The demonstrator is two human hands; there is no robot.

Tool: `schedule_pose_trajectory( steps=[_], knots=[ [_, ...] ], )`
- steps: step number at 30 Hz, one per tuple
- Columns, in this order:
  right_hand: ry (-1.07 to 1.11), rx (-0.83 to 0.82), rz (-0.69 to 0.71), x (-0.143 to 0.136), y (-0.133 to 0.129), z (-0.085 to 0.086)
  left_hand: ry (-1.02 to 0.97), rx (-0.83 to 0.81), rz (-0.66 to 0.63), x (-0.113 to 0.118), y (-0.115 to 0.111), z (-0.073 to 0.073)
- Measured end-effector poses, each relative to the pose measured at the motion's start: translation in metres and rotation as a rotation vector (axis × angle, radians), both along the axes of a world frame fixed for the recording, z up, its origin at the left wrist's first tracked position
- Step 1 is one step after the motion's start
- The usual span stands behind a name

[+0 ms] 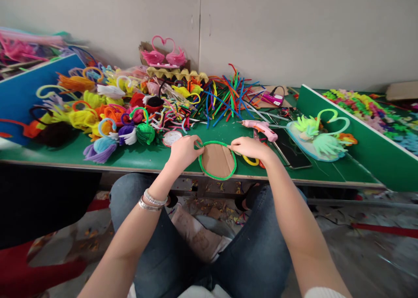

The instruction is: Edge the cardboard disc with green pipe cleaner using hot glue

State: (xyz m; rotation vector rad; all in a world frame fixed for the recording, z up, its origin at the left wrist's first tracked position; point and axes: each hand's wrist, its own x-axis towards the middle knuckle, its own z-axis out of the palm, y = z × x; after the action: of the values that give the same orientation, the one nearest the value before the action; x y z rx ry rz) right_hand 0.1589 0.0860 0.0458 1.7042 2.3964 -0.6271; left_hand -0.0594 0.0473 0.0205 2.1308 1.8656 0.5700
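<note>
A brown cardboard oval (218,160) with a green pipe-cleaner rim (217,176) lies at the front edge of the green table, its lower side over the edge. My left hand (187,152) pinches its upper left rim between thumb and fingers. At the upper right rim, my right hand (250,148) is closed, fingertips pressed on the edge. Just beyond my right hand rests a pink glue gun (261,128). A yellow ring-shaped piece (251,160) lies partly under that hand. Beside my left hand is a small round white disc (172,138) with a red rim.
Colourful pipe-cleaner swans (104,137) crowd the table's left. Loose pipe cleaners (228,98) are heaped at the back. To the right are a phone (292,150), a pair of green swans (321,137) on a base and a green divider (359,137). Pink swans (164,56) stand behind an egg carton (178,75).
</note>
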Motion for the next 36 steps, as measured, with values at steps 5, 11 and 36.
schedule_pose_trajectory(
  steps=[5,11,36],
  knots=[
    [-0.011,-0.012,-0.001,0.0,-0.001,0.001,-0.02,-0.066,0.005,-0.003,-0.001,0.006],
    [-0.025,-0.009,0.001,0.0,-0.001,0.0,0.004,-0.073,0.03,-0.005,-0.002,0.013],
    [-0.005,0.037,0.03,0.0,-0.002,0.003,-0.416,-0.097,-0.197,0.003,0.018,-0.024]
  ],
)
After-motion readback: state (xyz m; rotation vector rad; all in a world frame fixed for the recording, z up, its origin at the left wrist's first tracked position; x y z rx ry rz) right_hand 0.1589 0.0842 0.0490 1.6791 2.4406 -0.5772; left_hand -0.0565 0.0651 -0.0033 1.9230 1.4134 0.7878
